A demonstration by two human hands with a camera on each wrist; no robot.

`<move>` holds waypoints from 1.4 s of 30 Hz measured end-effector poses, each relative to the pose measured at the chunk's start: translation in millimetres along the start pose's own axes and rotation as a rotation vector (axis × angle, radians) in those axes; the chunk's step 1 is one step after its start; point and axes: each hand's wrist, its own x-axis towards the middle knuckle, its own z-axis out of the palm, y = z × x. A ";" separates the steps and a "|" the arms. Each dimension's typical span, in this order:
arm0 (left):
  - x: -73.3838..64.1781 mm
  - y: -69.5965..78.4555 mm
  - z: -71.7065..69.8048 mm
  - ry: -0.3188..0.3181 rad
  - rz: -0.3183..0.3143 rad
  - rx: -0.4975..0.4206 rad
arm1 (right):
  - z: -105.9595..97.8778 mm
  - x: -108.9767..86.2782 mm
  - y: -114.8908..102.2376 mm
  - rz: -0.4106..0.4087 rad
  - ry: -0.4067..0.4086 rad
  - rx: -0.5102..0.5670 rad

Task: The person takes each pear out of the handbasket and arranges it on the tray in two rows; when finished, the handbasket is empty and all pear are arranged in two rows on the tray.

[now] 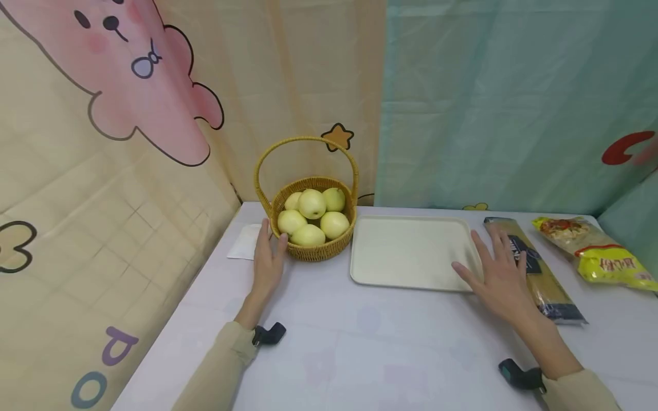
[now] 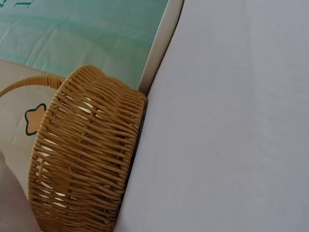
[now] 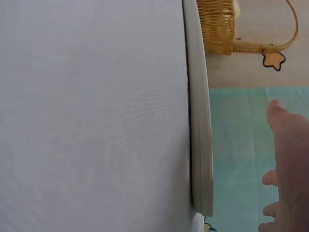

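Observation:
My left hand point(image 1: 268, 261) is at the left side of a woven basket point(image 1: 329, 251), fingers fairly straight, fingertips right at its rim. Several pale yellow-green fruits, like pears or apples point(image 1: 312, 204), fill the basket, and its tall handle point(image 1: 307, 138) arches above them. In the left wrist view the basket's woven wall point(image 2: 87, 154) stands close by, with part of the hand at the lower left edge. My right hand point(image 1: 501, 282) is spread over the right end of a cream rectangular tray point(image 1: 411, 251), holding nothing. In the right wrist view its thumb point(image 3: 277, 113) extends above the tray's edge point(image 3: 200, 121).
To the right of the tray lies a long pack of dry noodles point(image 1: 545, 282), partly behind the right hand. Beyond it is a yellow printed food bag point(image 1: 596, 251). A white packet point(image 1: 244, 242) lies left of the basket. Printed curtains point(image 1: 488, 114) stand behind the white table point(image 1: 360, 354).

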 end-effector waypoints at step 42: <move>29.0 2.3 36.6 0.206 -0.327 -0.475 | 36.5 51.9 -104.8 -0.060 -0.136 0.191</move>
